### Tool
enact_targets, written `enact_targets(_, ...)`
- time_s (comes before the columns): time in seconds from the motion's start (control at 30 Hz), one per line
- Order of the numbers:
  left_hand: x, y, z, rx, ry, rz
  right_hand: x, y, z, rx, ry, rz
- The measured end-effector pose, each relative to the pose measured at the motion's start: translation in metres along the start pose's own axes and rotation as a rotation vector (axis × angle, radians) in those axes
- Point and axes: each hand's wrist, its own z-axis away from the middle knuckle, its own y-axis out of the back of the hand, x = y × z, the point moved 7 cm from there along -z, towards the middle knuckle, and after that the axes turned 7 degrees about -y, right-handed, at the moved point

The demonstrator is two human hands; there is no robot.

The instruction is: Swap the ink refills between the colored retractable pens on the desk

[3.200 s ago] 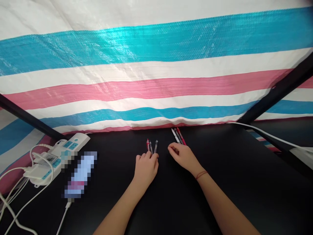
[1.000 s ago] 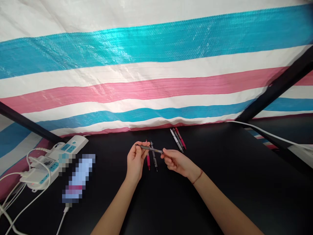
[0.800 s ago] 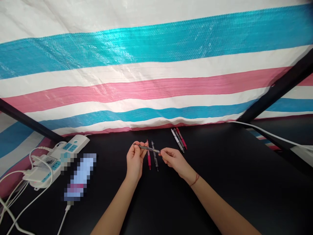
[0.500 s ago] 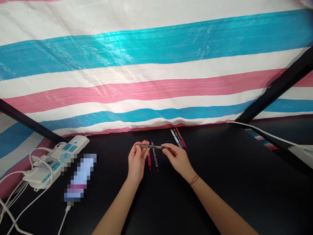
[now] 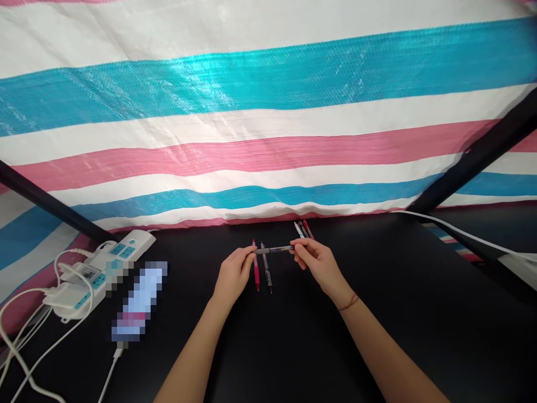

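A dark grey pen with a clear barrel (image 5: 274,249) is held level above the table between my two hands. My left hand (image 5: 235,271) pinches its grey end with thumb and fingertips. At the other end my right hand (image 5: 316,263) grips it, the fingers curled and covering the tip. Beneath the held pen lie a red pen (image 5: 256,271) and a dark grey pen (image 5: 267,272), side by side on the black tabletop. Behind my right hand, a white pen (image 5: 298,229) and a red pen (image 5: 307,229) lie near the back, with a dark one between them, all partly hidden.
On the left stands a white power strip (image 5: 98,277) with several plugs and cables. A blurred phone (image 5: 140,302) lies beside it on a charging cable (image 5: 108,372). Striped sheeting (image 5: 268,151) hangs along the back; a black post (image 5: 474,151) rises at right.
My left hand has turned so its back faces up, now pinching the grey end. My right hand has shifted slightly right and up, still on the pen.
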Motion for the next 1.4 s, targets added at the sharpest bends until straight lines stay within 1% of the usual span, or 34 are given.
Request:
enact_targets(0.1,0.002,0.001,0.0,-0.004,-0.06,-0.096,-0.003,-0.002,0.001,-0.018,0.007,0.051)
enact_targets(0.2,0.004,0.001,0.0,-0.022,-0.074,-0.152,0.0,-0.003,0.001,-0.02,-0.053,0.019)
enact_targets(0.27,0.009,-0.001,-0.001,-0.044,-0.108,-0.179,0.003,-0.003,0.001,-0.02,-0.093,-0.008)
enact_targets(0.4,0.02,-0.011,0.0,-0.142,-0.221,-0.253,0.006,-0.003,0.001,-0.039,-0.103,0.013)
enact_targets(0.47,0.023,-0.017,0.001,-0.214,-0.242,-0.291,0.006,-0.004,0.001,-0.046,-0.091,0.032)
enact_targets(0.6,0.026,-0.026,0.004,-0.345,-0.217,-0.309,0.008,-0.003,-0.001,-0.039,-0.078,0.04)
enact_targets(0.73,0.023,-0.028,0.007,-0.413,-0.105,-0.28,0.004,-0.003,0.0,-0.05,-0.046,0.054)
enact_targets(0.83,0.02,-0.028,0.008,-0.46,-0.056,-0.208,-0.005,-0.005,0.003,-0.092,0.028,0.081)
enact_targets(0.9,0.019,-0.026,0.008,-0.449,-0.061,-0.177,-0.011,-0.007,0.006,-0.124,0.08,0.099)
enact_targets(0.97,0.019,-0.023,0.006,-0.41,-0.08,-0.17,-0.012,-0.009,0.007,-0.138,0.093,0.105)
enact_targets(1.1,0.02,-0.021,0.005,-0.332,-0.126,-0.153,-0.006,-0.006,0.005,-0.113,0.012,0.117)
enact_targets(1.2,0.021,-0.02,0.004,-0.288,-0.147,-0.119,-0.005,-0.004,0.003,-0.112,0.02,0.164)
enact_targets(1.33,0.019,-0.02,0.005,-0.287,-0.14,-0.109,-0.007,-0.005,0.003,-0.138,0.071,0.173)
enact_targets(1.4,0.018,-0.019,0.004,-0.286,-0.144,-0.121,-0.006,-0.005,0.003,-0.13,0.073,0.171)
